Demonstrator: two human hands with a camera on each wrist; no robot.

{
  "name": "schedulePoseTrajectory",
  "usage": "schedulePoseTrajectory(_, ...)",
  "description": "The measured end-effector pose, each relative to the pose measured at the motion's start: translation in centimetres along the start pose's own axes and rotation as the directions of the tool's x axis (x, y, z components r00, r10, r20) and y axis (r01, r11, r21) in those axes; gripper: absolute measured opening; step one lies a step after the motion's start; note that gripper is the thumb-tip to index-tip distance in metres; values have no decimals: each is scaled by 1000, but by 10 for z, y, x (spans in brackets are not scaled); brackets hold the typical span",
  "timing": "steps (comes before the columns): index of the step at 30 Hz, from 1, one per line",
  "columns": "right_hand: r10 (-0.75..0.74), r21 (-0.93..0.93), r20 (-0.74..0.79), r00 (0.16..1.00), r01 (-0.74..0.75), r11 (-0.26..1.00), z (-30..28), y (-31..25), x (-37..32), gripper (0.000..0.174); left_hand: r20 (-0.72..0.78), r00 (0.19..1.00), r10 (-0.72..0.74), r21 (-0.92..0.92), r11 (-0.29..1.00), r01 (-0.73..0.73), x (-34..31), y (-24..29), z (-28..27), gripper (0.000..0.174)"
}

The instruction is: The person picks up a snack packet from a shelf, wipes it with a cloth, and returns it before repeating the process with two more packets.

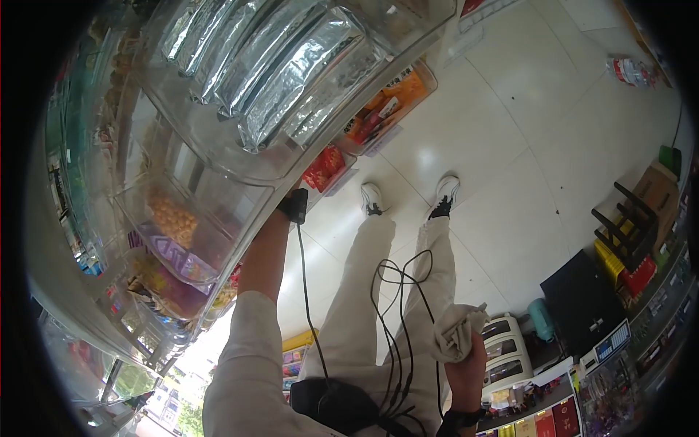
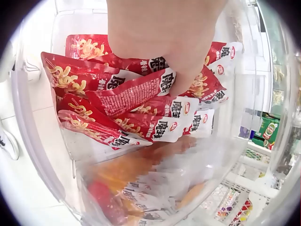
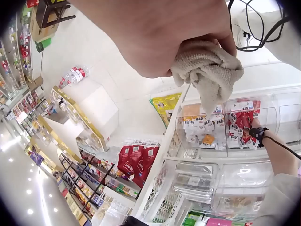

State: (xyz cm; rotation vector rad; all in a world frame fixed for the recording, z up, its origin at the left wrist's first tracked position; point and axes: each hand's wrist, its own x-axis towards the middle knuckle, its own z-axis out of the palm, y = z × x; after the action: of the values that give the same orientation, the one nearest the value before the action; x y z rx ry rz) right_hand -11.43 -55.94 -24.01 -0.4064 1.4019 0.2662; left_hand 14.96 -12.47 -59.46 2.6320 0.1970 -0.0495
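In the left wrist view my left hand (image 2: 164, 33) reaches down into a clear plastic bin (image 2: 70, 141) of red snack packets. Its fingers pinch the end of one snack packet (image 2: 131, 94), which stands tilted with its printed back showing; the fingertips are partly hidden. More red packets (image 2: 89, 125) lie loosely overlapped around it. My right hand (image 3: 164, 37) grips a crumpled beige cloth (image 3: 207, 70), held away from the shelf. In the head view the cloth (image 1: 459, 331) bulges from the fist beside my leg, while the bin's edge mostly hides the left hand.
Beside the red packets is a bin with orange and white packets (image 3: 202, 125). Silver foil packs (image 1: 298, 80) fill a higher clear tray. Black cables (image 1: 397, 328) hang in front of my legs. Wrapped bottles (image 1: 630, 71) and a dark stool (image 1: 626, 226) stand on the floor.
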Motion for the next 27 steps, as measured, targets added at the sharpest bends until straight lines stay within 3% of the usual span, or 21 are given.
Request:
schedulePoseTrajectory(6,-56,-118,25,998,59,991,4,2,-8,37,-7,998,54,-43,998,-55,-33,-28,-8,36)
schedulePoseTrajectory(8,-17,-60,52,998,20,998,2,-1,-7,37,-5,997,75,-62,995,-76,-42,-32,-12,36)
schedulePoseTrajectory(11,-9,-47,93,996,13,999,2,-4,-10,36,-11,993,118,-108,987,-118,-47,-17,-31,36)
schedulePoseTrajectory(13,-20,-74,102,995,28,997,2,-7,-14,36,-38,999,-6,-153,988,0,-49,20,-53,37)
schedulePoseTrajectory(16,-31,-110,98,995,42,993,6,-10,-20,37,-10,998,-67,-265,962,62,-47,75,-84,39)
schedulePoseTrajectory(21,-82,-204,140,987,110,973,13,-12,-32,39,79,997,-27,-196,980,42,-73,59,-88,33)
schedulePoseTrajectory(24,-19,-96,167,986,35,995,13,-16,-32,39,195,977,-80,-179,977,116,-89,59,-91,27)
schedulePoseTrajectory(27,-29,-102,181,983,48,994,17,-21,-35,37,87,994,-64,-348,933,90,-102,84,-93,38)
